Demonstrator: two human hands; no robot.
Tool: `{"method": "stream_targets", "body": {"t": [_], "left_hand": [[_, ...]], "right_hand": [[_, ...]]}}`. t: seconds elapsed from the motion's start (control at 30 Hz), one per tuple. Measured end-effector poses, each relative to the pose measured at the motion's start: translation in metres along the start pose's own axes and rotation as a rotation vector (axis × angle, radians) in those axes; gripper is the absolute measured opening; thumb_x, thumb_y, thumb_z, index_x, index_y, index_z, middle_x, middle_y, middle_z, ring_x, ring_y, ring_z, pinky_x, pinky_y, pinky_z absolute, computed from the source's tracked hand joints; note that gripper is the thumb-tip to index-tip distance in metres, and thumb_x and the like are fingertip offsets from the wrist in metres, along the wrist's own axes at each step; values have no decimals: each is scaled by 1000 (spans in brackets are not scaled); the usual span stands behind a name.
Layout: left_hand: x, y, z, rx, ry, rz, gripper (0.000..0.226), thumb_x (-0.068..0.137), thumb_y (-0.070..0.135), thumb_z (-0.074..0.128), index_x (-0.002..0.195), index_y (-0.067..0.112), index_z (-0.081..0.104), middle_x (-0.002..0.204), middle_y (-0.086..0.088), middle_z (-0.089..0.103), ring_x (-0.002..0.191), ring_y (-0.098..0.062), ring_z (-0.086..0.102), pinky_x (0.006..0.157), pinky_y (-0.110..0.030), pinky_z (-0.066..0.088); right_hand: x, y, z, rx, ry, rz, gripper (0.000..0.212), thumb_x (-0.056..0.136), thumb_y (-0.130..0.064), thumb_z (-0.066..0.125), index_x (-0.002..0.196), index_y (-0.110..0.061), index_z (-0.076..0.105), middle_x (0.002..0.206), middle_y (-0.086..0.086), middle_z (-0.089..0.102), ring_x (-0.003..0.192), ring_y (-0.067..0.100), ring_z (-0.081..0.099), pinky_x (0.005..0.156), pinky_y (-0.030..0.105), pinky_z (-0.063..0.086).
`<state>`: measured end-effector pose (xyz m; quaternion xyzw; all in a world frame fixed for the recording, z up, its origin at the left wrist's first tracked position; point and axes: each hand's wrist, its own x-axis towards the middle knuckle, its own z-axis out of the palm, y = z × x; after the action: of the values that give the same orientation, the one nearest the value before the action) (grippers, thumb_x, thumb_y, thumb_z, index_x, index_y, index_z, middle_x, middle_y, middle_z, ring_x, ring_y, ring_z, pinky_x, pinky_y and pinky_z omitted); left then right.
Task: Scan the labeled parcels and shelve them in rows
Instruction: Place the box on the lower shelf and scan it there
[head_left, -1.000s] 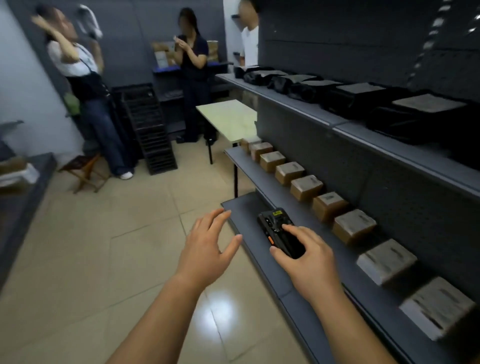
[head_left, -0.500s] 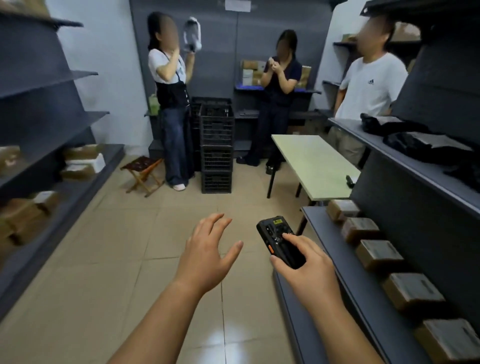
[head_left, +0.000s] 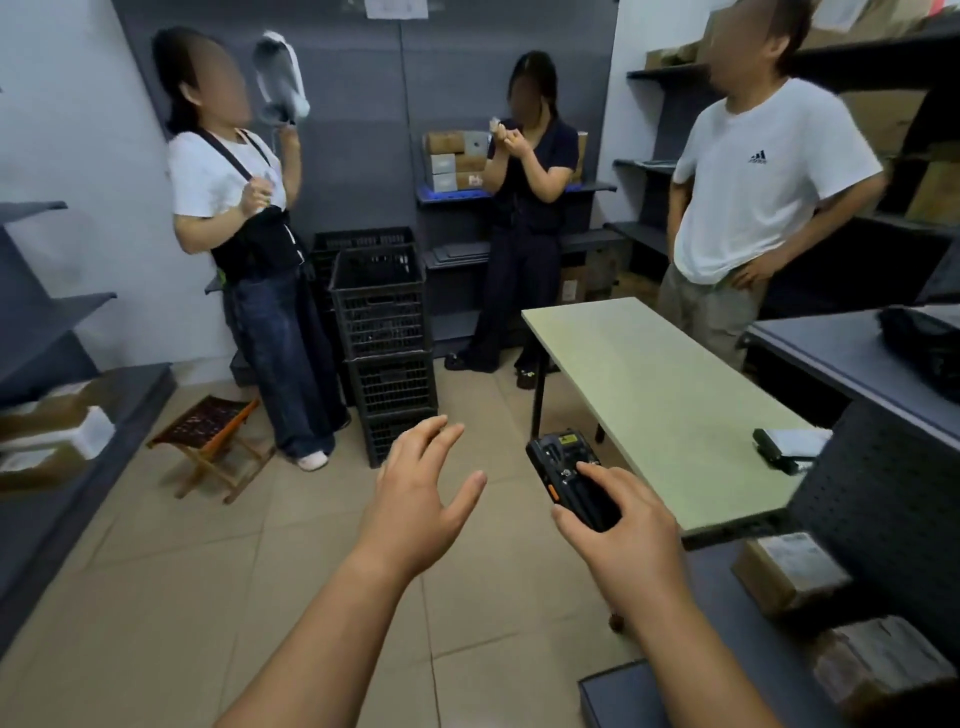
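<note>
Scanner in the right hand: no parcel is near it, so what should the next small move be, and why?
Probably bring the free left hand to a parcel for scanning. That hand is open and holds nothing, while the right hand grips the scanner over bare floor. Boxes lie on the left shelf and brown parcels on the lower right shelf; which comes next I cannot tell.

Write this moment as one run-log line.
left hand: open, empty | right hand: holds scanner | parcels: shelved, none held
</note>
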<state>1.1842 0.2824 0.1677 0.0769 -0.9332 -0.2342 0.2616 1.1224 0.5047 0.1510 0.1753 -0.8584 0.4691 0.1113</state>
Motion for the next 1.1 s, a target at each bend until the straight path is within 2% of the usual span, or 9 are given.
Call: {"method": "stream_targets", "body": {"t": [0.13,0.3,0.43,0.53,0.63,0.73,0.83,0.93,1.1], "left_hand": [[112,-42,24,26,-6,4,68,87,65,40,143,28,46,147,12,38,138,-5,30,114,-33,32],[239,-93,70,21,-8,18,66,88,65,41,143,29,44,148,12,37,139,-7,29,115,-36,31],[349,-116,136,-47,-96,123,67,88,66,37,144,30,41,149,13,34,140,-5,25,114,-30,26],[436,-116,200,-101,-198,257,67,88,65,38,143,28,43,149,11,35,140,-9,27,115,-36,29],[508,-93,263,-192,-327,402,68,87,62,40,139,20,49,146,3,41,138,-17,33,113,-42,33],[547,-47,320,-268,-423,581,70,87,61,40,136,13,53,143,-4,47,133,-23,39,111,-46,35],[550,3,367,-312,-593,731,77,84,67,31,143,20,46,150,1,39,139,-16,29,116,-37,27],[540,50,410,-378,-725,849,76,84,68,31,144,24,43,152,6,35,141,-12,24,116,-32,22],[528,113,468,-413,-851,987,73,84,68,33,144,28,43,150,8,35,138,-11,27,113,-32,26]], "right_hand": [[122,6,48,8,-37,5,49,72,-40,80,119,-35,66,112,-20,59,103,5,57,81,17,41],[249,25,93,-35,-14,10,49,71,-40,79,118,-35,67,108,-20,62,100,5,58,83,22,45],[332,66,115,-77,87,101,47,71,-37,81,116,-34,68,105,-23,61,100,2,58,82,20,44],[385,100,120,-110,216,217,47,71,-35,82,116,-34,68,106,-23,61,100,0,58,81,17,43],[415,124,108,-156,351,377,46,73,-39,80,117,-39,66,107,-25,60,99,-4,56,77,13,42],[420,144,82,-224,528,522,46,72,-41,78,117,-38,66,105,-23,61,94,-1,59,78,21,48],[400,162,54,-297,685,692,48,73,-43,78,119,-36,66,105,-21,60,94,4,59,82,28,51],[377,183,32,-349,816,842,50,75,-44,77,122,-35,64,108,-20,59,96,4,58,83,29,51],[364,227,6,-388,939,991,49,75,-45,76,122,-37,64,105,-22,54,98,5,54,82,29,48]]}}
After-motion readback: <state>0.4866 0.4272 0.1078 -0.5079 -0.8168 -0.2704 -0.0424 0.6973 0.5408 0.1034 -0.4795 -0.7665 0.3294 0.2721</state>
